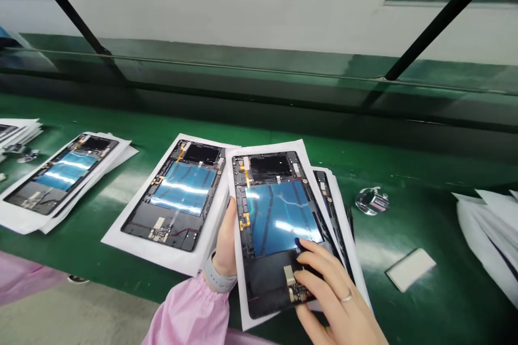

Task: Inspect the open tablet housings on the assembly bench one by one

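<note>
The open tablet (283, 215) sits on white paper (267, 150), lower middle of the frame. The left hand (225, 248) is clamped on its left side; the right hand (335, 292), fingers apart, touches by the small board (297, 292). Pressing hard could break that; a loose hold could drop the tablet.

From my end, I see both of my hands bare. At seven o'clock, my left hand (226, 242) leads into a pink sleeve (194, 310), loose and creased, its cuff gathered into small puckers. Just past that cuff, a smooth, pale grey-blue strap (219, 279) circles my wrist. At five o'clock, on my right hand (339, 310), I make out a thin, silver-toned ring (347, 296) around one finger.
</note>
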The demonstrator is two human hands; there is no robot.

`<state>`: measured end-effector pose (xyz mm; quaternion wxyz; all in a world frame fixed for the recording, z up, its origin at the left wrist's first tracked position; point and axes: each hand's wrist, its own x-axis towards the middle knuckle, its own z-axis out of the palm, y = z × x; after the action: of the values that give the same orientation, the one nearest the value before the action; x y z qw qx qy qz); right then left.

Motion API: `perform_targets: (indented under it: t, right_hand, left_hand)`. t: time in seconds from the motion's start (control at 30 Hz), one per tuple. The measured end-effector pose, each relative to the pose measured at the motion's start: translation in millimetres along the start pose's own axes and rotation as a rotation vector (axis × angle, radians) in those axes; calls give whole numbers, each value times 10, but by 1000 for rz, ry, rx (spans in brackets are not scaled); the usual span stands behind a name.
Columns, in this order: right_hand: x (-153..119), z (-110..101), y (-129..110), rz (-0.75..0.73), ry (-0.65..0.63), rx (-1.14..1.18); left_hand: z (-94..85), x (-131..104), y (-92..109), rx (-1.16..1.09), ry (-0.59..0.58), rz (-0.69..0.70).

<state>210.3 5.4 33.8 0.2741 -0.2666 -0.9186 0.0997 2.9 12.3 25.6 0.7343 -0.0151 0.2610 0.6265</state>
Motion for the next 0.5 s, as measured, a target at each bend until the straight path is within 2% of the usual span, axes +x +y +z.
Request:
perform_targets:
  t: [0.13, 0.5]
  right_hand:
    - [-17, -35, 2, 58, -42, 59]
    - [118, -47, -45, 40, 4, 104]
  left_hand:
    - [2, -5, -10, 5, 7, 5]
    - [-42, 16, -39, 57, -6, -15]
